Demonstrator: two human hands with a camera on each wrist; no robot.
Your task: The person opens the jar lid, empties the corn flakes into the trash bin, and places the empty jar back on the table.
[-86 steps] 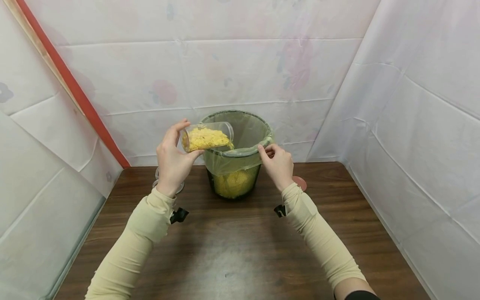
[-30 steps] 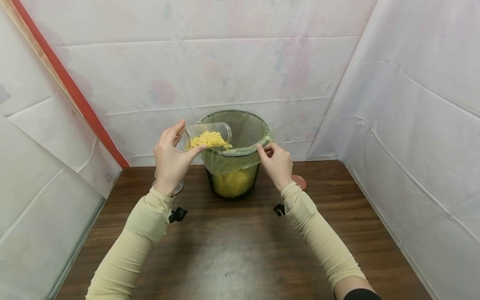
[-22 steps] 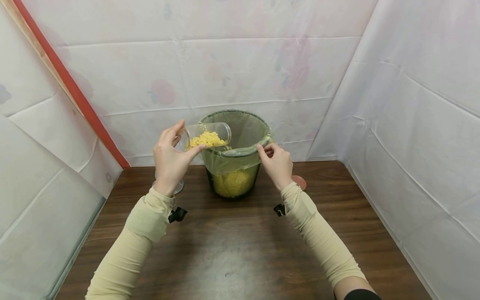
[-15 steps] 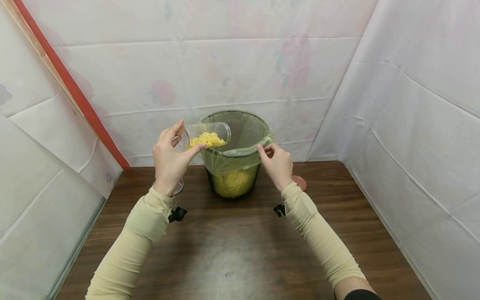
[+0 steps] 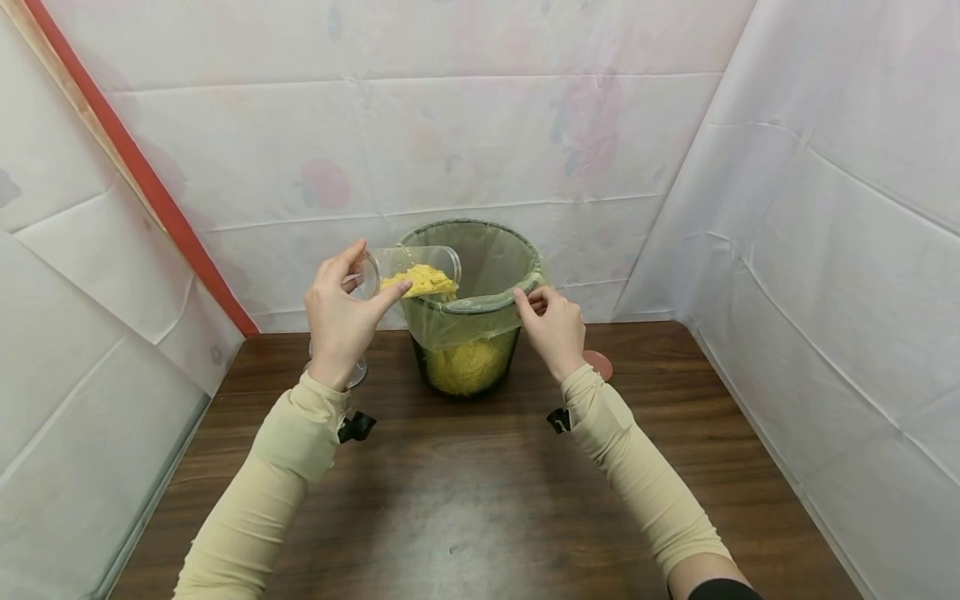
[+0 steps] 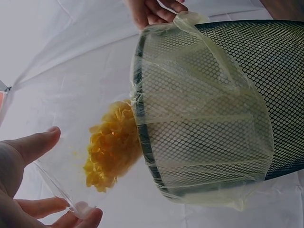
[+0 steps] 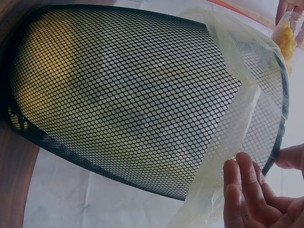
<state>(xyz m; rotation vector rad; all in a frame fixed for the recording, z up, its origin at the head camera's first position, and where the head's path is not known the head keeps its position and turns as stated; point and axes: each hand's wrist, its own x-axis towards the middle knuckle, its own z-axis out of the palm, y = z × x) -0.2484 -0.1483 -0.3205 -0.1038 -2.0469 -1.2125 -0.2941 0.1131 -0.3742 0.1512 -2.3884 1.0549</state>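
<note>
Less of the yellow flakes (image 5: pixel 422 280) sits in the clear plastic cup (image 5: pixel 414 272) than a few seconds ago, and the heap has slid toward the cup's mouth, while both hands hold much the same places. Fingers and thumb of the left hand (image 5: pixel 339 321) grip the cup, tipped on its side with its mouth over the near-left rim of the black mesh wastebasket (image 5: pixel 468 367). At the basket's right rim, the right hand (image 5: pixel 553 327) pinches the folded edge of the yellowish bag liner (image 5: pixel 480 321). Standing at the back of the dark wooden table (image 5: pixel 480 500), the basket is close to the white sheeted wall (image 5: pixel 450 142), with bare tabletop in front and to either side. A glass (image 5: pixel 352 375) stands behind the left wrist and a pink lid (image 5: pixel 598 364) lies behind the right. From the left wrist, flakes (image 6: pixel 111 152) press against the liner at the rim (image 6: pixel 142 142), which the head view hides. From the right wrist, the mesh (image 7: pixel 128 95) appears close up, with yellow showing inside and fingertips (image 7: pixel 242 185) on the liner.
</note>
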